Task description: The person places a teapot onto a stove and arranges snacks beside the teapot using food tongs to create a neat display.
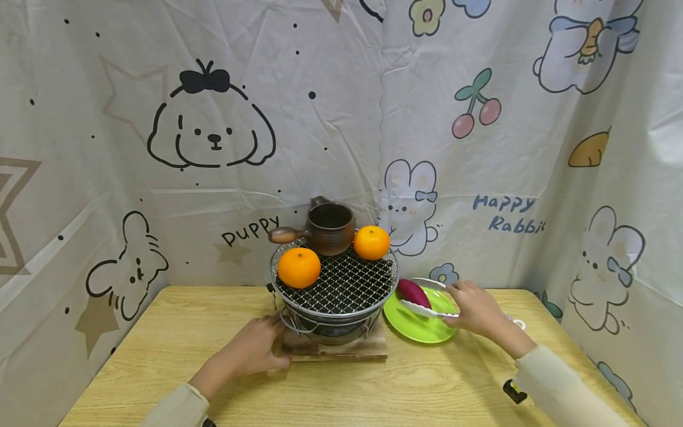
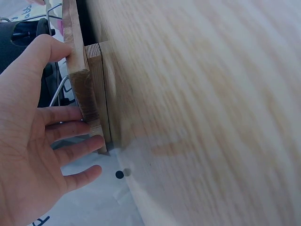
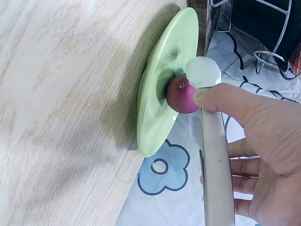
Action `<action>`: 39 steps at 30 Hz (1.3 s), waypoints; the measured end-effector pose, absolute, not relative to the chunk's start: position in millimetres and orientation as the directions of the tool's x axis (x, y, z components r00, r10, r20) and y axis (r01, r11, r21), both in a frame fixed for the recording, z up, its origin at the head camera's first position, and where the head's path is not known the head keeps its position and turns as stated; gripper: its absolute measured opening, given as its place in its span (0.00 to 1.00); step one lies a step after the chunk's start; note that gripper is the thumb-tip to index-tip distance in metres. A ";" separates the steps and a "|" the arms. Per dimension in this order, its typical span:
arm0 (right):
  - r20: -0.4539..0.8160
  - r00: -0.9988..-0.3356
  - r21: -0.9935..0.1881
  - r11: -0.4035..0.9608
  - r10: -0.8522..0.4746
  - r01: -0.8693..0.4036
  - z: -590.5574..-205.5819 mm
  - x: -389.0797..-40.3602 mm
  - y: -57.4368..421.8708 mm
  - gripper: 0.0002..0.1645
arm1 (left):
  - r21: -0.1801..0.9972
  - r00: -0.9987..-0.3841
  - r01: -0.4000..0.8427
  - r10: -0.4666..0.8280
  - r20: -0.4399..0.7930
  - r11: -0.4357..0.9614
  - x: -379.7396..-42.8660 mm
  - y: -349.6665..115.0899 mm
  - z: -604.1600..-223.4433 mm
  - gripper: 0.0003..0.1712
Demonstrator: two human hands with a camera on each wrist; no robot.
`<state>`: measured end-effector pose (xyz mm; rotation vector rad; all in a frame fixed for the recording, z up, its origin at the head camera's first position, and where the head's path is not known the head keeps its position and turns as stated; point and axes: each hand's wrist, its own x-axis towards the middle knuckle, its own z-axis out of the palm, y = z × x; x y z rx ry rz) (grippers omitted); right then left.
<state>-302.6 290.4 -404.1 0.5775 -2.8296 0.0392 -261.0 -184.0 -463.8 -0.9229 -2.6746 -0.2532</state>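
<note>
My right hand (image 1: pixel 477 308) holds metal tongs (image 3: pixel 218 165) with pale tips, the thumb pressing one arm. Between the tips is a purple sweet potato (image 1: pixel 413 293), over the green plate (image 1: pixel 421 333). From the right wrist view I cannot tell whether it touches the plate. At the grill's left, my left hand (image 1: pixel 256 349) touches the wooden board (image 2: pixel 84 89) beneath it, thumb on one edge and fingers extended along the side. On the round grill's wire mesh (image 1: pixel 347 284) sit two oranges, one at left (image 1: pixel 299 267) and one at right (image 1: pixel 372 242).
A brown side-handled pot (image 1: pixel 332 231) stands at the back of the mesh. Printed cloth (image 1: pixel 341 118) hangs behind and beside the wooden table (image 1: pixel 341 391). A small black and yellow object (image 1: pixel 514 391) shows by the right sleeve.
</note>
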 end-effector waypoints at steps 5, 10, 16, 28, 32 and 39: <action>0.268 -0.883 0.031 0.919 -0.386 -0.392 -404.5 -302.2 290.5 0.36 | 0.070 -0.745 0.629 0.574 0.338 0.774 -261.3 -184.0 -464.0 0.44; 0.278 -0.876 0.035 0.916 -0.393 -0.400 -404.5 -302.0 291.0 0.35 | 0.071 -0.744 0.630 0.575 0.339 0.773 -261.7 -184.2 -464.2 0.45; 0.296 -0.864 0.068 0.911 -0.407 -0.406 -406.8 -302.8 291.9 0.35 | 0.071 -0.746 0.629 0.575 0.336 0.774 -262.2 -184.3 -464.2 0.45; 0.365 -0.799 0.197 0.879 -0.478 -0.435 -411.7 -303.6 293.8 0.34 | 0.083 -0.761 0.618 0.569 0.313 0.781 -262.4 -185.0 -464.6 0.46; 0.387 -0.775 0.226 0.866 -0.499 -0.445 -415.2 -305.1 295.6 0.34 | 0.071 -0.747 0.627 0.574 0.335 0.775 -263.2 -185.0 -466.4 0.45; 0.397 -0.750 0.282 0.848 -0.529 -0.449 -416.7 -305.8 296.1 0.35 | 0.039 -0.723 0.639 0.583 0.372 0.768 -265.0 -185.3 -469.2 0.44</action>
